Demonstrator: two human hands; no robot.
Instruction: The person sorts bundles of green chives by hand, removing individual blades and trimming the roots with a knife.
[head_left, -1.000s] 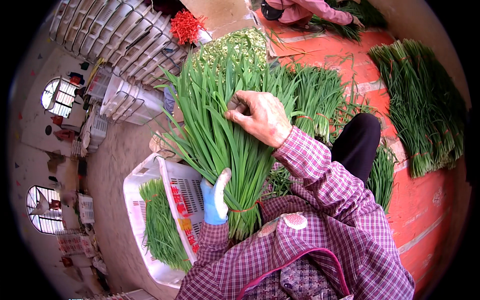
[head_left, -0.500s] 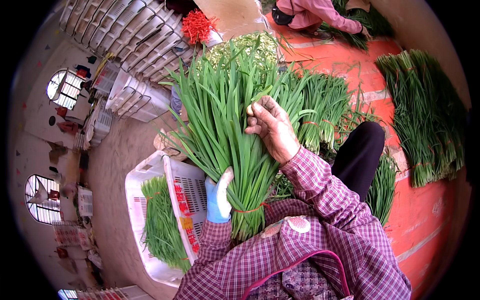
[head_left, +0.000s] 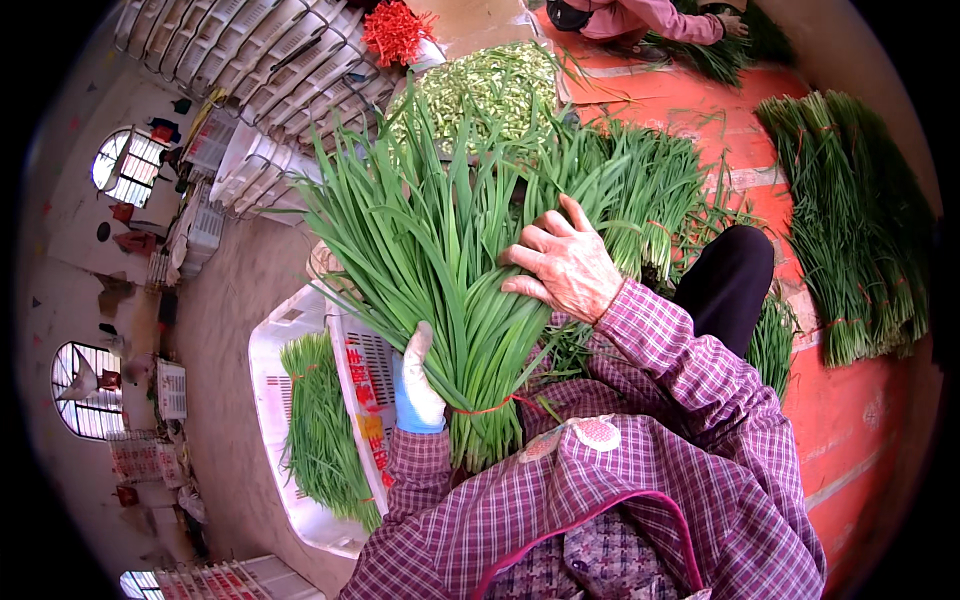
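A large bundle of long green chives [head_left: 440, 270], tied near its cut ends with a thin red band, stands fanned out in front of me. My left hand [head_left: 415, 385], in a blue and white glove, grips the bundle low down by its stalks. My bare right hand [head_left: 562, 265] lies flat on the right side of the leaves, fingers spread. Below the bundle stands a white plastic crate [head_left: 275, 350] with more chive bundles [head_left: 320, 430] laid inside.
Tied chive bundles [head_left: 850, 220] lie on the red floor [head_left: 860, 420] at right and behind my right hand. A pile of pale green trimmings [head_left: 480, 85] sits farther back. Stacked white crates [head_left: 250, 60] fill the upper left. Another person in pink [head_left: 640, 15] crouches at the top.
My right hand has slid down and rightward on the leaves. The bundle stays upright in my left hand's grip.
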